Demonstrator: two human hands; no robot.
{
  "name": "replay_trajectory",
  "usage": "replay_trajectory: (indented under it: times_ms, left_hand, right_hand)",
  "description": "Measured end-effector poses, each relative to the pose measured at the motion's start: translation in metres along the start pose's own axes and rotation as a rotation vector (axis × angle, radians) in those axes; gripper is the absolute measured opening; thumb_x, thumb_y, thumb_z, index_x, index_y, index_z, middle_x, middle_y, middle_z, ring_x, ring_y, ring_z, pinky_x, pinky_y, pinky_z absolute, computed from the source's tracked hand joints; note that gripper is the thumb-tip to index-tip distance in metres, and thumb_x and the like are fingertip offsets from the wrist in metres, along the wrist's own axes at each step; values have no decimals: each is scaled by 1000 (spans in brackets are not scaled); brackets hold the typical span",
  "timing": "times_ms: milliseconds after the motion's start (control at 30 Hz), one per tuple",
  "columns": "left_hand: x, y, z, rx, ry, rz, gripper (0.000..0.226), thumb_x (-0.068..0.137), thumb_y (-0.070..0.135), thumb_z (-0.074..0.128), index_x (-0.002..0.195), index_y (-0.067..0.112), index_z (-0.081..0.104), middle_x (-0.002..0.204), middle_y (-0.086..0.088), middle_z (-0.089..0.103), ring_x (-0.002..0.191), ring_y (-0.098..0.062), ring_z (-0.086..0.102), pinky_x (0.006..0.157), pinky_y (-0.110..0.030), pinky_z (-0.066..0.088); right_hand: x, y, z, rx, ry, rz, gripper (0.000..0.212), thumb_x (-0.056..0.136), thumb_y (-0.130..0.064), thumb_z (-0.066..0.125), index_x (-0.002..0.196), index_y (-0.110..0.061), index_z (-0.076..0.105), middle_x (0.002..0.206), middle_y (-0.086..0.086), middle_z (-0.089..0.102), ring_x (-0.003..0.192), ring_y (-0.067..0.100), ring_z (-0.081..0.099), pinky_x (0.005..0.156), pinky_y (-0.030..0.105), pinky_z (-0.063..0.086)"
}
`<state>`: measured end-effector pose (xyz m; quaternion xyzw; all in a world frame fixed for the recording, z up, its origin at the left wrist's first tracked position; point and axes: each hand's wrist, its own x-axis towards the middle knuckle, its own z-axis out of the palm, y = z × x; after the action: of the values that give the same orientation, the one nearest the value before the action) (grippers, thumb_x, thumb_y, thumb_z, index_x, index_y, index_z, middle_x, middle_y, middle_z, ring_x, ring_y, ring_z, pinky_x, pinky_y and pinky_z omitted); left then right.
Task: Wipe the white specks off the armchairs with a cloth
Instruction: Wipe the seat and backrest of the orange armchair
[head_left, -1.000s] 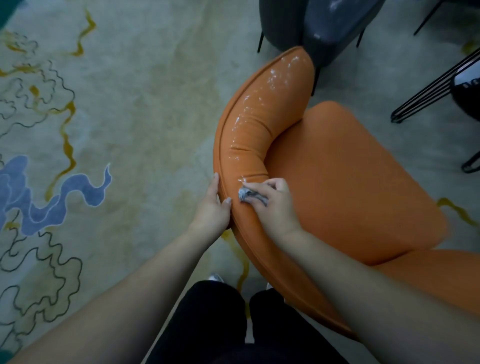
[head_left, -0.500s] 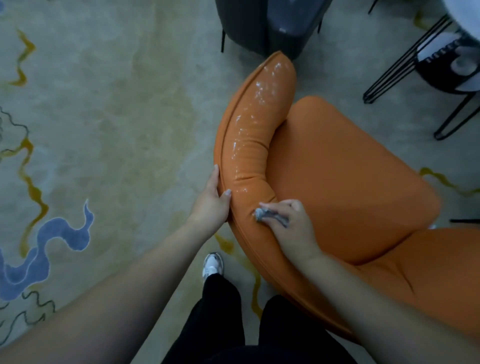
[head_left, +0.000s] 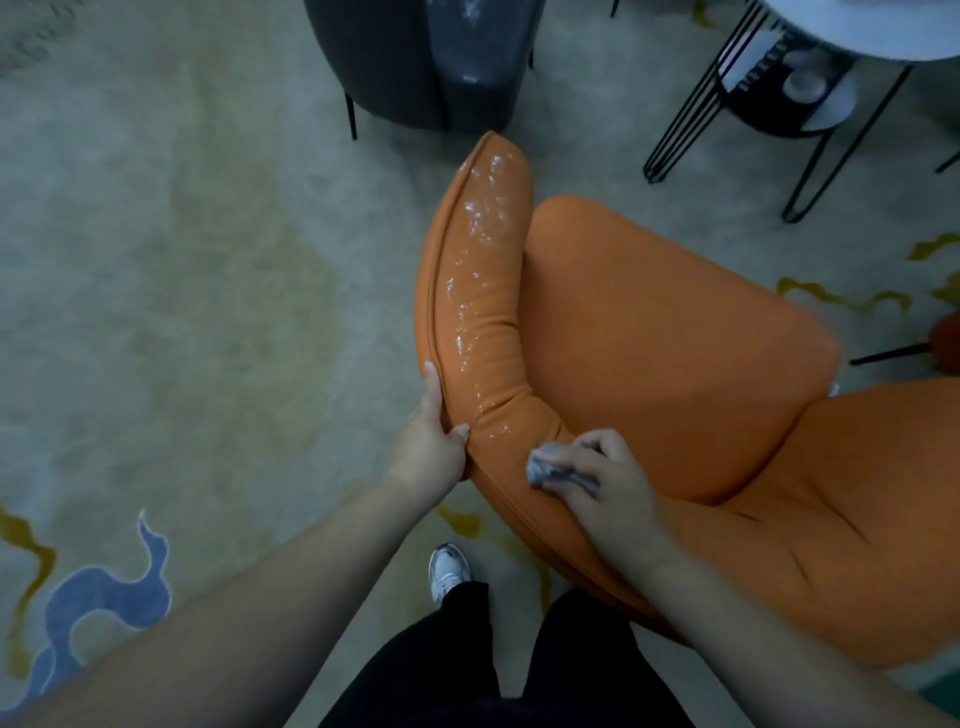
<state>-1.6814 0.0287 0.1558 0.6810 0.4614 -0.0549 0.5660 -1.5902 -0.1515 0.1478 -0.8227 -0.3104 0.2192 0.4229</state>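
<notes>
An orange armchair (head_left: 675, 338) fills the middle and right of the view. White specks (head_left: 480, 228) run along its curved padded armrest, thickest near the far tip. My left hand (head_left: 434, 434) grips the outer edge of the armrest, thumb on top and fingers on the outside. My right hand (head_left: 597, 480) holds a small crumpled grey cloth (head_left: 548, 470) and presses it on the near part of the armrest, just below the lowest specks.
A dark grey armchair (head_left: 415, 57) with specks on it stands beyond the orange one. A black wire-legged side table (head_left: 769, 104) is at the upper right. A patterned carpet (head_left: 182, 286) covers the floor. My legs and one shoe (head_left: 449, 571) are below.
My right hand has drawn the cloth toward me along the armrest, away from the specks. The left hand keeps its grip. The view has shifted, showing more of the far end.
</notes>
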Motion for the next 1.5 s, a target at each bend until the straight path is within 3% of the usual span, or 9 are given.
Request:
replay_trajectory:
  times_ms: [233, 433, 600, 733, 867, 967, 1133, 1300, 1500]
  left_hand:
    - [2, -1, -1, -4, 17, -10, 81, 98, 12, 49, 150, 44, -5, 142, -7, 46, 115, -35, 57, 93, -49, 52]
    - [5, 3, -2, -92, 34, -59, 71, 101, 17, 44, 149, 48, 1, 84, 16, 45, 81, -22, 60, 75, -49, 59]
    - [12, 15, -9, -109, 73, -42, 67, 102, 17, 41, 150, 45, 5, 125, 13, 49, 100, -19, 58, 90, -48, 54]
    - [17, 16, -9, -75, 98, -3, 68, 100, 14, 43, 152, 39, 7, 155, 1, 28, 127, -28, 48, 102, -49, 45]
    - [21, 14, -14, -104, 54, 15, 67, 101, 13, 43, 153, 38, 8, 153, 2, 31, 122, -24, 52, 99, -49, 47]
    - [31, 19, -24, -103, 25, 24, 64, 102, 14, 40, 152, 40, 9, 140, 11, 37, 96, -13, 57, 90, -50, 53]
    - [60, 35, -41, -50, -22, 47, 65, 102, 15, 39, 152, 43, 8, 146, 6, 39, 111, -22, 55, 94, -47, 51]
    - [90, 39, -56, -14, -70, 51, 62, 102, 16, 38, 151, 45, 13, 94, 18, 51, 79, -18, 53, 80, -52, 56]
    - [117, 58, -69, 35, -153, 88, 65, 102, 15, 39, 150, 48, 10, 120, 18, 46, 75, -8, 55, 74, -39, 58]
  right_hand:
    - [20, -13, 25, 14, 68, 14, 35, 73, -3, 79, 101, -23, 74, 95, 4, 46, 90, -6, 49, 82, 2, 34]
    - [35, -12, 25, 13, -5, -71, 34, 74, -8, 78, 103, -24, 74, 96, 1, 44, 89, -2, 47, 84, 0, 32]
    - [6, -4, 10, 9, -33, -103, 33, 71, -10, 78, 101, -25, 74, 93, 3, 46, 86, 10, 51, 83, 5, 37]
    - [52, -28, 34, -26, -50, -131, 26, 76, -9, 77, 101, -15, 75, 96, 9, 46, 90, 23, 53, 85, 25, 44]
    - [81, -37, 49, 39, -41, -39, 27, 76, -7, 76, 103, -16, 74, 99, 5, 42, 95, 21, 53, 88, 16, 39]
    - [54, -15, 36, 6, -61, -100, 33, 76, -11, 77, 105, -27, 73, 97, -1, 43, 90, 13, 51, 84, 10, 38]
    - [50, -12, 40, 11, 33, -78, 33, 72, -12, 79, 100, -29, 74, 93, -12, 42, 87, 7, 51, 82, 7, 38]
    - [109, -43, 62, -22, 45, -44, 27, 72, -9, 80, 98, -14, 76, 94, 6, 47, 88, 24, 54, 85, 25, 45]
    - [76, -39, 59, 105, 170, -50, 11, 78, -15, 70, 87, -20, 71, 91, -11, 41, 91, -9, 52, 78, 5, 41]
